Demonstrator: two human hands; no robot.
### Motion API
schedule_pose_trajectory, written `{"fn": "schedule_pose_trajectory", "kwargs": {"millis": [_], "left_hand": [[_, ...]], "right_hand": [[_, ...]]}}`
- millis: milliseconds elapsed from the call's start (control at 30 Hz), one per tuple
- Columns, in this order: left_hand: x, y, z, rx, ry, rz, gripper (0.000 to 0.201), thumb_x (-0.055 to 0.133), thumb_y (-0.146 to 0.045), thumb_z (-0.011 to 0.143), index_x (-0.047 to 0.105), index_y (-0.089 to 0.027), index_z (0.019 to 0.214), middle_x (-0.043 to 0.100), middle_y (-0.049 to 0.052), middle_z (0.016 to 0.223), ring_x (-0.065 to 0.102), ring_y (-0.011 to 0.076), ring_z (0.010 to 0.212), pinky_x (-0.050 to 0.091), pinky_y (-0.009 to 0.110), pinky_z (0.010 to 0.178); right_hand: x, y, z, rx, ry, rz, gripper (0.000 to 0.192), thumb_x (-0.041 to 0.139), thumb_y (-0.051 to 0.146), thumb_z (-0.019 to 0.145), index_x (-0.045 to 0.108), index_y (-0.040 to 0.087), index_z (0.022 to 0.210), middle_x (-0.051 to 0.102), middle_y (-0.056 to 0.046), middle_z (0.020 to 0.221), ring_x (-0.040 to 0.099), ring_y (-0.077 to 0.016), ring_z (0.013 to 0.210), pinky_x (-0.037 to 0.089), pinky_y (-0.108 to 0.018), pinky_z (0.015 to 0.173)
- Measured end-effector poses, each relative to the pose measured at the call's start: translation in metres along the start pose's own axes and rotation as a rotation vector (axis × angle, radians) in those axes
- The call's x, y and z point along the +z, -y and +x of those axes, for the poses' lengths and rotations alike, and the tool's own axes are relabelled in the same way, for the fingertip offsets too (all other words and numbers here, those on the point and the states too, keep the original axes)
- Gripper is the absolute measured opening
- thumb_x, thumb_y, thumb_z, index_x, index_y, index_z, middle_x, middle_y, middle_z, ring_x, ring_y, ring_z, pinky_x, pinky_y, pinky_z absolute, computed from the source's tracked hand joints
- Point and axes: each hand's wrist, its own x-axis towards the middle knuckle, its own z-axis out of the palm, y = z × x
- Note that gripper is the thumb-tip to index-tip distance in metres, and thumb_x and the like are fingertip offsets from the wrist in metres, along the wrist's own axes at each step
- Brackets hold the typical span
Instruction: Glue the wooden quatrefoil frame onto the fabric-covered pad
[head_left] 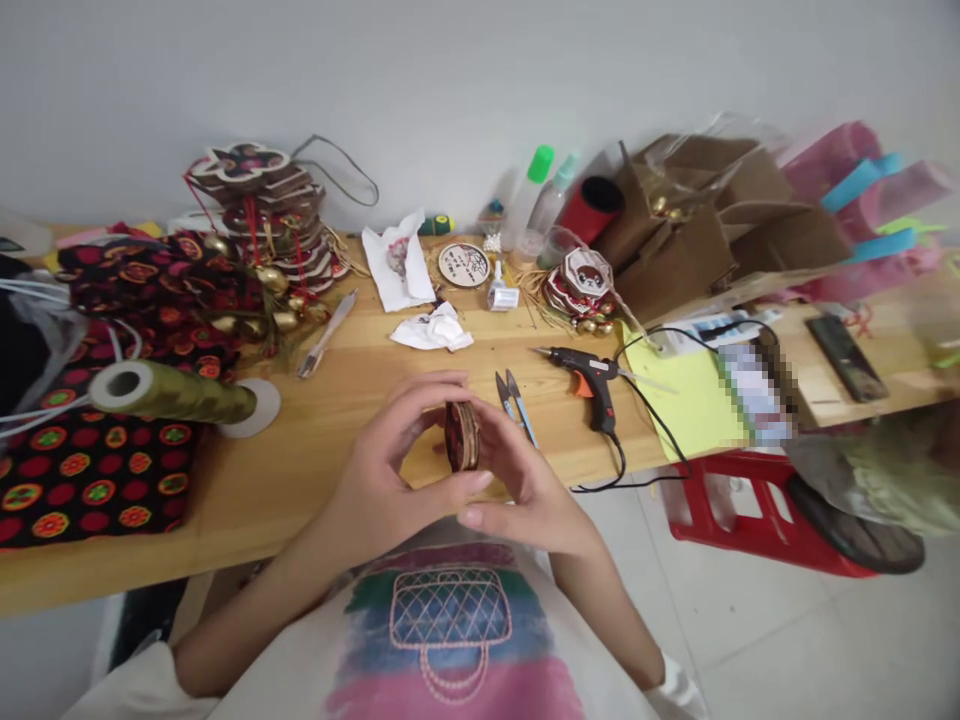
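In front of my chest, a small round wooden ornament (462,437) with a dark patterned face and a layered brown rim stands on edge between my hands. My left hand (394,455) curves round it from the left, fingers over its top. From the right, my right hand (529,480) closes on it with the fingers against its back. Both thumbs point inward below the ornament. Just beyond my right fingers lie blue-handled thread snips (510,395). A black glue gun (589,375) with an orange trigger rests farther right.
Patterned cloth (97,460) and a spool of olive thread (180,393) occupy the left. Stacked ornaments with bells (266,200), crumpled tissue (431,328) and a glue bottle (501,290) sit toward the wall. Cardboard boxes (697,220), yellow paper (675,390) and a phone (846,357) are right, above a red stool (750,510).
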Motion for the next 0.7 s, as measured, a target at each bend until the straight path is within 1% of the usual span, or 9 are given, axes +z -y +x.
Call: {"fn": "schedule_pose_trajectory", "kwargs": {"millis": [67,133,200,300,367,500,600,700], "left_hand": [[0.001,0.001,-0.001,0.062,0.014,0.023,0.05,0.076,-0.016,0.076,0.062,-0.032,0.121,0.054,0.004,0.134,0.054,0.0188,0.127,0.049,0.029,0.103],[0.001,0.002,-0.002,0.131,0.021,0.08,0.051,0.075,-0.016,0.077,0.061,-0.032,0.123,0.053,0.005,0.136,0.051,0.0215,0.13,0.045,0.035,0.109],[0.0,0.001,-0.002,0.217,0.014,0.157,0.052,0.076,-0.016,0.076,0.062,-0.03,0.123,0.054,0.006,0.137,0.05,0.0234,0.13,0.043,0.039,0.111],[-0.001,-0.006,-0.004,0.332,0.019,0.238,0.052,0.077,-0.014,0.074,0.063,-0.028,0.122,0.056,0.007,0.134,0.053,0.0233,0.125,0.045,0.038,0.108],[0.0,-0.011,-0.006,0.347,0.043,0.251,0.052,0.077,-0.014,0.074,0.063,-0.029,0.123,0.057,0.006,0.133,0.054,0.0225,0.123,0.045,0.037,0.107],[0.002,-0.016,-0.008,0.376,0.064,0.231,0.05,0.075,-0.017,0.077,0.063,-0.03,0.123,0.058,0.005,0.133,0.054,0.0223,0.122,0.045,0.037,0.107],[0.003,-0.016,-0.009,0.415,0.083,0.219,0.051,0.074,-0.018,0.077,0.062,-0.03,0.125,0.059,0.005,0.133,0.055,0.0223,0.122,0.046,0.037,0.106],[0.003,-0.018,-0.009,0.401,0.098,0.22,0.052,0.074,-0.017,0.078,0.062,-0.032,0.126,0.058,0.004,0.134,0.055,0.0235,0.122,0.046,0.039,0.107]], "right_hand": [[0.008,-0.004,-0.002,-0.021,-0.067,0.065,0.077,0.076,0.041,0.079,0.037,0.039,0.145,0.049,-0.003,0.149,0.06,-0.0192,0.121,0.052,-0.037,0.102],[0.012,-0.004,-0.005,-0.035,-0.13,0.075,0.074,0.077,0.038,0.079,0.041,0.039,0.143,0.05,-0.003,0.148,0.062,-0.018,0.115,0.053,-0.037,0.101],[0.013,-0.002,-0.008,-0.045,-0.155,0.045,0.077,0.079,0.036,0.076,0.041,0.038,0.143,0.049,-0.004,0.148,0.062,-0.0187,0.116,0.052,-0.038,0.102],[0.011,0.003,-0.01,-0.065,-0.157,-0.024,0.08,0.078,0.042,0.077,0.037,0.036,0.145,0.047,-0.006,0.15,0.061,-0.0207,0.12,0.051,-0.04,0.104],[0.009,0.004,-0.011,-0.093,-0.144,-0.07,0.081,0.075,0.048,0.078,0.034,0.035,0.147,0.047,-0.007,0.151,0.059,-0.0218,0.124,0.05,-0.041,0.106],[0.007,0.0,-0.012,-0.179,-0.113,-0.116,0.084,0.072,0.055,0.079,0.03,0.038,0.149,0.049,-0.006,0.149,0.054,-0.0234,0.131,0.047,-0.044,0.109],[0.006,-0.003,-0.014,-0.174,-0.129,-0.16,0.089,0.074,0.058,0.075,0.03,0.037,0.15,0.045,-0.007,0.153,0.05,-0.0254,0.136,0.044,-0.046,0.113],[0.005,-0.001,-0.016,-0.164,-0.135,-0.164,0.087,0.074,0.057,0.076,0.032,0.036,0.15,0.044,-0.007,0.153,0.051,-0.0254,0.135,0.044,-0.045,0.113]]}}
